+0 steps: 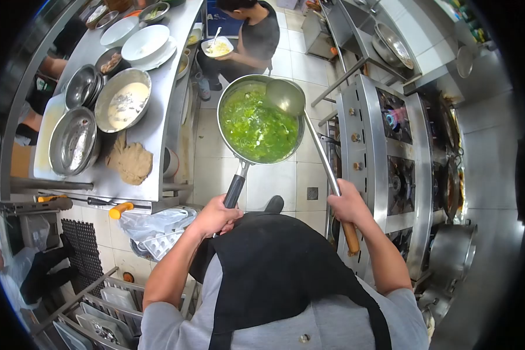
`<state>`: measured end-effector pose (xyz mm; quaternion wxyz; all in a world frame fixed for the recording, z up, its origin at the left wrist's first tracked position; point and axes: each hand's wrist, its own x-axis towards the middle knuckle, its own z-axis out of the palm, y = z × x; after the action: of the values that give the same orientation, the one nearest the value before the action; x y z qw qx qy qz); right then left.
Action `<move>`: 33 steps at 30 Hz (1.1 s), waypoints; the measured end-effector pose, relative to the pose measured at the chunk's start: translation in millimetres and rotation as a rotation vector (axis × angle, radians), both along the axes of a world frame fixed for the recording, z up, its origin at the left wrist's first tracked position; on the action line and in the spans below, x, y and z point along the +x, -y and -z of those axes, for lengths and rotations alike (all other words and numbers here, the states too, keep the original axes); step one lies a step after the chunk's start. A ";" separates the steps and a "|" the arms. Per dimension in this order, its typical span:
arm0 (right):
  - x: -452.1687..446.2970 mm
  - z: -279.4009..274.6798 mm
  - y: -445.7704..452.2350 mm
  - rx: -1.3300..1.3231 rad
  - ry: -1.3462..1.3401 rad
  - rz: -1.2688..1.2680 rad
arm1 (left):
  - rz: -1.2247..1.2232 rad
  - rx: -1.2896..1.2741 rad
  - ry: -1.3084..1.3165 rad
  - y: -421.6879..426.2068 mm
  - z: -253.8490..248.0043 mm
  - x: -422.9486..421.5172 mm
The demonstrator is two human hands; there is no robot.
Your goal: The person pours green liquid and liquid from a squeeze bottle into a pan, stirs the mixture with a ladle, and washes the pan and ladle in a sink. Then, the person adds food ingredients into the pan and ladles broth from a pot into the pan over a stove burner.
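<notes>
In front of me I hold up a metal pan [220, 116] by its black handle, with my left hand [217, 216] wrapped round the grip. Green soup [259, 125] with leafy bits and pale strands fills much of the pan. My right hand [349, 202] grips the wooden-ended handle of a long ladle [286, 97]. The ladle's bowl lies over the pan's upper right rim, rounded side up; whether it touches the soup I cannot tell.
On the right is a gas stove [376, 146] with a flame at its far burner. A steel table [172, 87] at left carries several bowls, white plates [146, 44] and a brown cloth [129, 162]. Beyond the pan, a seated person [252, 41] holds a white bowl [217, 48].
</notes>
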<state>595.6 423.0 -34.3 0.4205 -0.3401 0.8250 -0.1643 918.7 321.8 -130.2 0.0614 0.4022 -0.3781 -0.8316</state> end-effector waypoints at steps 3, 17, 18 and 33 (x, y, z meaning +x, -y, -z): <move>15.7 -3.6 -4.8 0.094 0.062 -0.085 | 0.020 -0.069 0.042 -2.7 -6.1 4.9; 5.8 -47.1 0.8 0.332 1.025 0.192 | -0.108 0.017 -0.025 -26.6 -20.8 6.6; -1.5 -46.8 2.2 0.342 1.042 0.168 | -0.134 0.025 -0.048 -29.3 -26.8 5.5; -11.2 -64.9 80.0 0.350 1.122 0.027 | -0.453 0.172 -0.151 -19.8 -42.0 -19.7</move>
<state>584.4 343.0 30.6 0.8406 -0.1161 0.4954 -0.1858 899.0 341.6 -88.2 0.2394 0.4173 -0.2006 -0.8534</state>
